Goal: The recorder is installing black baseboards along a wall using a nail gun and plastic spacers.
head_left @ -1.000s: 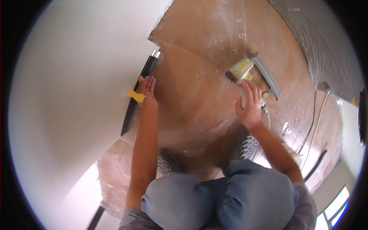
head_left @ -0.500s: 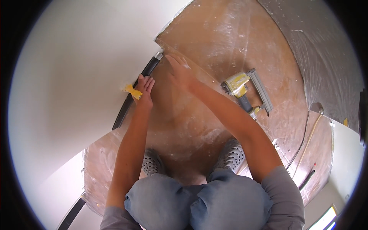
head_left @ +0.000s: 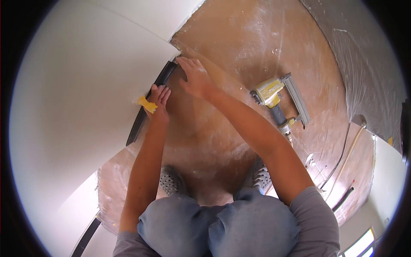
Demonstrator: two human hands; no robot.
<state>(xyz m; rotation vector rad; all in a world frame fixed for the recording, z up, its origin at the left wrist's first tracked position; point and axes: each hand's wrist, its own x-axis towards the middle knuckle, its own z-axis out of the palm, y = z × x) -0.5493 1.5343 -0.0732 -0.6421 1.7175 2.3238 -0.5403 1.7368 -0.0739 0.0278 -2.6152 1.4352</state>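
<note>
A long black baseboard strip runs along the foot of the white wall, with a silvery piece at its far end. My left hand lies against the strip's middle, fingers stretched out and pressed to it. A crumpled yellow piece, perhaps tape, shows at the wrist; whether it sticks to the hand or the strip I cannot tell. My right hand reaches to the far end, its fingertips at the silvery piece and its thumb held apart. Neither hand is closed round anything.
A yellow and grey nail gun lies on the dusty brown floor covering right of my right forearm. Beyond it are a hose, a short black tube and clear plastic sheeting. My grey perforated shoes stand below.
My right hand has moved slightly left and its fingertips have come to the far end of the strip. My left hand stays against the strip. The view has shifted a little.
</note>
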